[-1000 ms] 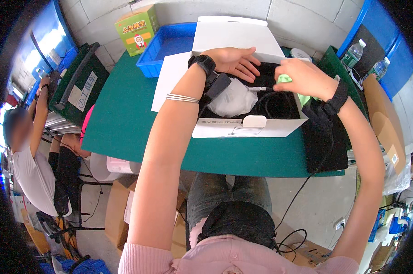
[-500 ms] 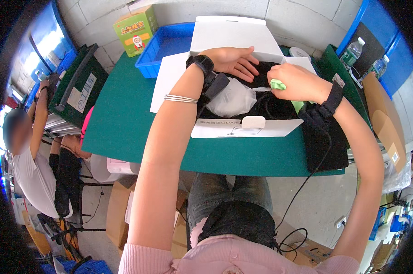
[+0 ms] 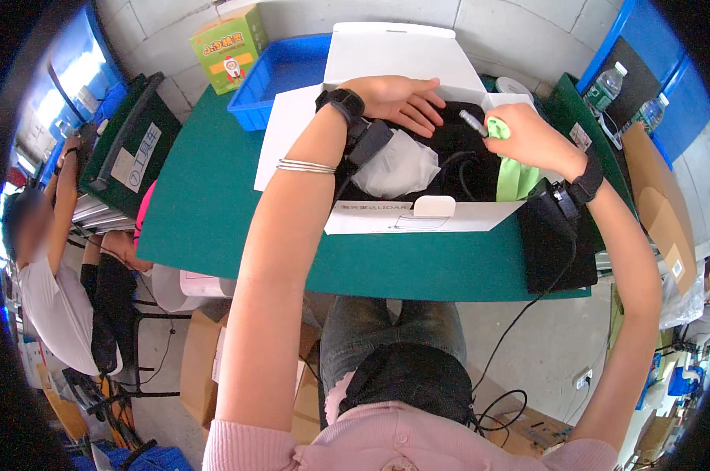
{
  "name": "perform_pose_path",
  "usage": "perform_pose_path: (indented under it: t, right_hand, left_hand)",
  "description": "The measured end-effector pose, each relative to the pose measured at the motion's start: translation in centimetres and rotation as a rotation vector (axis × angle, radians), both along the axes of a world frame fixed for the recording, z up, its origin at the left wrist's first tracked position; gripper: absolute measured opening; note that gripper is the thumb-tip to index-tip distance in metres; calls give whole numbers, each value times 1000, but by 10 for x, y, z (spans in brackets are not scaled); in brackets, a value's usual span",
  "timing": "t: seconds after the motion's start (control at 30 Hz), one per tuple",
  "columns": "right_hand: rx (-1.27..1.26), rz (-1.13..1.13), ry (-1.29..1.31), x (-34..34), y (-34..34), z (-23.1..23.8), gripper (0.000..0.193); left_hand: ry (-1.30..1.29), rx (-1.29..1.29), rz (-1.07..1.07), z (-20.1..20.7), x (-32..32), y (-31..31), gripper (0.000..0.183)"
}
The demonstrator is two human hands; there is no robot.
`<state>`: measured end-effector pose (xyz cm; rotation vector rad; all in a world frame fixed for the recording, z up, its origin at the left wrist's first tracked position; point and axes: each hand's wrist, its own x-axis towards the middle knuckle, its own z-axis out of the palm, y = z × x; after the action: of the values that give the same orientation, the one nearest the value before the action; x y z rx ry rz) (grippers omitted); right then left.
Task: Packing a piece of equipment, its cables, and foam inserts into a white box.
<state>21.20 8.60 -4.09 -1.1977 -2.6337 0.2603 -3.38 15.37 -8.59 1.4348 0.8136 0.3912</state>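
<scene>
An open white cardboard box (image 3: 465, 221) with a black interior stands on the green table. In it sits a rounded object in translucent white plastic wrap (image 3: 398, 166), with a coiled black cable (image 3: 466, 179) to its right. My left hand (image 3: 402, 104) hovers over the far part of the box, palm turned inward, fingers stretched out and holding nothing. My right hand (image 3: 531, 140) is closed above the box's right side on a light green cloth (image 3: 516, 180), which hangs down over the box wall. Out of that grip, toward my left hand, pokes a silver cylindrical connector (image 3: 473, 123).
Behind the box on the left are a blue plastic tray (image 3: 249, 110) and a green-yellow carton (image 3: 229, 51). A black pouch-like item (image 3: 555, 255) lies at the table's right front. Two water bottles (image 3: 606, 86) stand at far right. Another person (image 3: 57, 306) sits at far left.
My right hand has moved a little right and up, away from the wrapped object, with the connector and cloth. More of the cloth now hangs below it. My left hand has hardly moved.
</scene>
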Motion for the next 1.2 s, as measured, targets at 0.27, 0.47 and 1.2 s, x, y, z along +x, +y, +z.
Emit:
perform_pose_path:
  t: [0.27,0.47,1.2]
  right_hand:
    - [92,-121,78,0,-2,-3,27]
    - [93,-117,225,0,-11,-8,24]
    - [160,-15,522,-3,-29,-6,21]
  left_hand:
    - [-73,52,-386,12,-3,-10,57]
    - [-88,78,-549,13,1,-16,61]
    - [73,92,-769,15,6,-18,84]
